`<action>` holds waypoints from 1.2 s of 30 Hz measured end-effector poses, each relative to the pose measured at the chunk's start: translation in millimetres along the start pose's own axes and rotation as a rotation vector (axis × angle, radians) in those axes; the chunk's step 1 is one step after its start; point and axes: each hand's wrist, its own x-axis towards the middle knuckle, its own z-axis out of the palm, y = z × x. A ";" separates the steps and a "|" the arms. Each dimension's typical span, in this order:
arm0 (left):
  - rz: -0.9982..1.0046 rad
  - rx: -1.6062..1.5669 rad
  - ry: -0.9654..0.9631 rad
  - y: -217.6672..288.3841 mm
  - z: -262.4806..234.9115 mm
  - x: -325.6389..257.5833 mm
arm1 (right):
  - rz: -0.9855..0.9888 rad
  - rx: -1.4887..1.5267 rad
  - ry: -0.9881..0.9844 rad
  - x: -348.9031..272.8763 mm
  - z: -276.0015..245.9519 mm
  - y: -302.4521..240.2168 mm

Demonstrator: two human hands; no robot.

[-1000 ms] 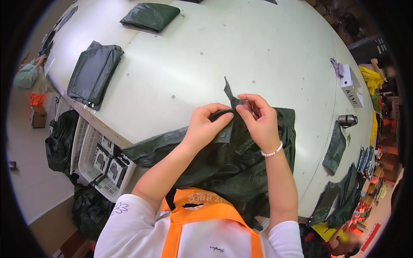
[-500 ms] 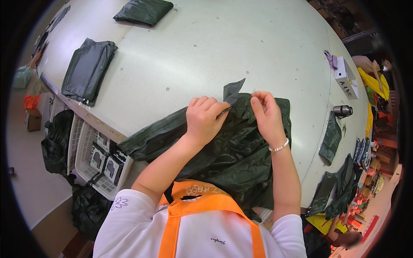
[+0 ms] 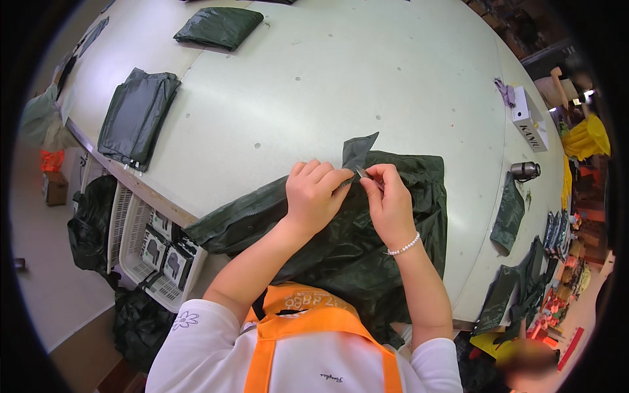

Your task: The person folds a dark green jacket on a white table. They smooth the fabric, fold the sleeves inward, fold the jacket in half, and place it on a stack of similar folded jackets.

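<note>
A dark green, shiny waterproof garment (image 3: pixel 327 245) lies spread on the table's near edge, a zipper running along its left part. My left hand (image 3: pixel 314 198) is closed on its upper edge, thumb and fingers pinching the cloth. A pointed grey-green flap (image 3: pixel 358 150) sticks up just beyond those fingertips. Close beside it, my right hand (image 3: pixel 388 203) pinches a small metal tool (image 3: pixel 361 172), whose pale tip points at the pinched cloth. Most of this tool is hidden by the fingers, so its kind cannot be made out.
Folded dark green garments (image 3: pixel 139 118) lie at the table's left, with another folded bundle (image 3: pixel 219 27) farther back. White baskets (image 3: pixel 171 298) with packaged goods stand below the left edge. At right are a steel flask (image 3: pixel 525 171), a white box (image 3: pixel 529 121) and dark green pieces (image 3: pixel 508 213).
My right hand has moved left and slightly down to meet my left fingertips, and a metal tip now shows in its pinch. My left hand keeps its hold on the garment.
</note>
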 end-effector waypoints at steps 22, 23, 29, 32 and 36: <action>-0.299 0.554 -0.129 -84.5 24.6 32.7 | 0.340 0.081 0.460 -41.2 -62.5 124.5; -0.256 0.503 -0.147 -71.4 27.2 35.7 | 0.389 0.026 0.551 -50.8 -80.3 159.5; 0.002 0.179 -0.542 10.1 103.7 -7.2 | 0.723 -0.239 0.629 -70.7 -115.9 302.5; 0.030 0.066 -0.747 51.5 137.5 -31.0 | 0.793 -0.337 0.662 -50.4 -103.5 309.0; -0.003 -0.048 -0.887 74.6 177.5 -42.1 | 0.908 -0.237 0.417 -34.4 -122.2 317.0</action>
